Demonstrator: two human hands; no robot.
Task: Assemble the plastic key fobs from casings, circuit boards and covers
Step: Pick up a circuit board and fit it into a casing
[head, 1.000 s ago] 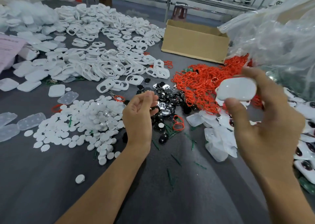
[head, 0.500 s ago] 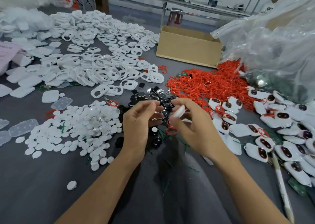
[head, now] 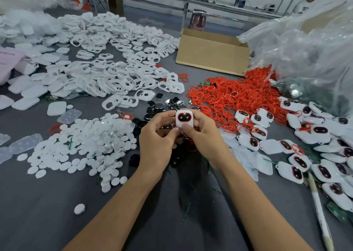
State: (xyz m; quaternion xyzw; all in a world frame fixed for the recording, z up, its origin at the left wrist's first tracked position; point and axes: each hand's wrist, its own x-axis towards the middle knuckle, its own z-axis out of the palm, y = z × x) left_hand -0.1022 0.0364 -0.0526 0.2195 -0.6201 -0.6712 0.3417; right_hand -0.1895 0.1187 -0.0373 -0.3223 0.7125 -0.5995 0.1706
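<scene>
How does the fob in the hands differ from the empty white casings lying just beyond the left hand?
The fob is held upright above the grey table, pinched between left hand and right hand; the empty casings lie flat on it. The fob's window is filled by a dark, red-ringed panel; the casings' openings are bare holes. Both are white plastic with rounded outlines.

Both bare arms reach in from near. The left hand (head: 158, 137) and right hand (head: 203, 136) meet in the middle, pinching one key fob (head: 184, 117).
</scene>
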